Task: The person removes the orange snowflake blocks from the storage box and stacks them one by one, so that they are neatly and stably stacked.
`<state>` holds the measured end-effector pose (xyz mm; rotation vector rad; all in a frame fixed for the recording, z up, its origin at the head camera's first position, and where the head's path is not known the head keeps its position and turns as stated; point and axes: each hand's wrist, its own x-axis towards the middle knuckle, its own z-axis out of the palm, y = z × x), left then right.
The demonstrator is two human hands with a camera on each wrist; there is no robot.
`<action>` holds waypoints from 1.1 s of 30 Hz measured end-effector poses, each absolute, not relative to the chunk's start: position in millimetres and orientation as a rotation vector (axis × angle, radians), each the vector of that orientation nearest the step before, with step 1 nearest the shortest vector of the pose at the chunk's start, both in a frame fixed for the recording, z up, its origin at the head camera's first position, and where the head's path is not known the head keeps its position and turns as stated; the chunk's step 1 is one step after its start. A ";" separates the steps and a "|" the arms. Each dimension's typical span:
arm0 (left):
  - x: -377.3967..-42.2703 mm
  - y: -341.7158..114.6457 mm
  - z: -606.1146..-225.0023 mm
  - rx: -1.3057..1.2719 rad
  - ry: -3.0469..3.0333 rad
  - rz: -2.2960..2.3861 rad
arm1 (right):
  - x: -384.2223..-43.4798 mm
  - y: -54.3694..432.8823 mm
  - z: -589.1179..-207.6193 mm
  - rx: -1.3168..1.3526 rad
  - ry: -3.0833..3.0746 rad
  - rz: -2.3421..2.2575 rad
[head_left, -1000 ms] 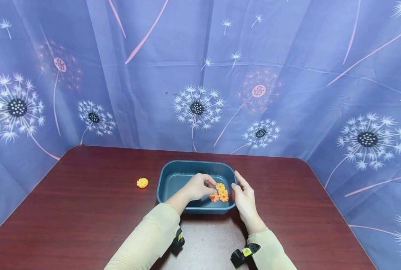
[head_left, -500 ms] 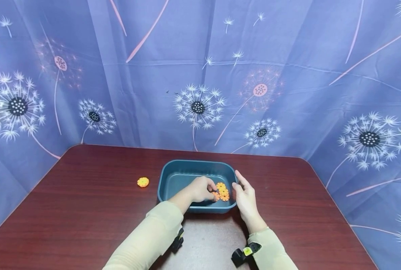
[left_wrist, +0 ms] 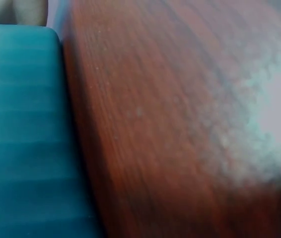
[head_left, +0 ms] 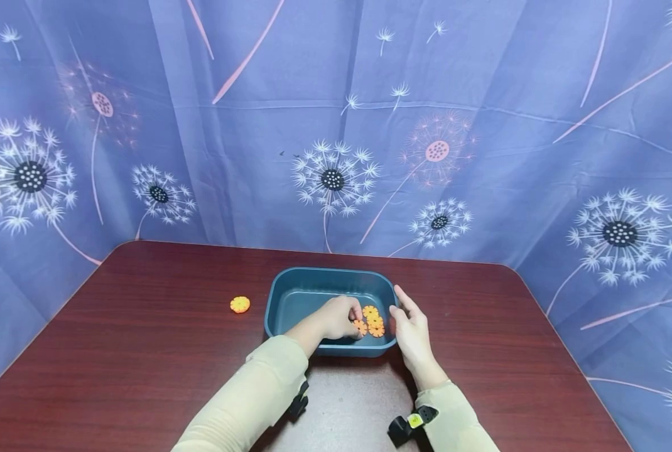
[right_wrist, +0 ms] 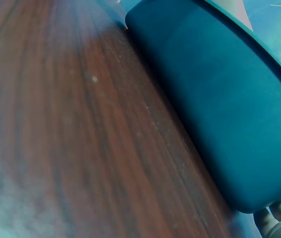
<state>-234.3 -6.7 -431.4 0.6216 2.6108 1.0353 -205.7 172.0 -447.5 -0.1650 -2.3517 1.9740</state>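
Note:
A dark teal rectangular tub with rounded corners stands on the table. My left hand reaches into it, thumb and index finger pinching an orange flower-shaped disc. Just to the right of that disc, several yellow-orange flower-shaped discs lie close together on the tub's floor. At the tub's right end, my right hand holds the wall, with the thumb at the rim and the fingers along the outside. The right wrist view shows its fingertips against the tub's end.
One more yellow flower-shaped disc lies on the dark red wooden table, left of the tub. A blue curtain with dandelion prints hangs behind and on both sides of the table.
My left hand has lowered slightly and moved a little right, its thumb and finger closing on the orange disc. The right hand stays at the tub's right end.

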 end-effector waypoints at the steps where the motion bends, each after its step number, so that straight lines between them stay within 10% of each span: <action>1: -234.4 -6.8 -431.3 0.622 2.603 1.047 | -205.7 172.1 -447.6 -0.166 -2.352 1.973; 33: -233.4 -13.5 -423.0 0.342 2.184 1.513 | -203.9 172.4 -447.6 -0.173 -2.324 1.978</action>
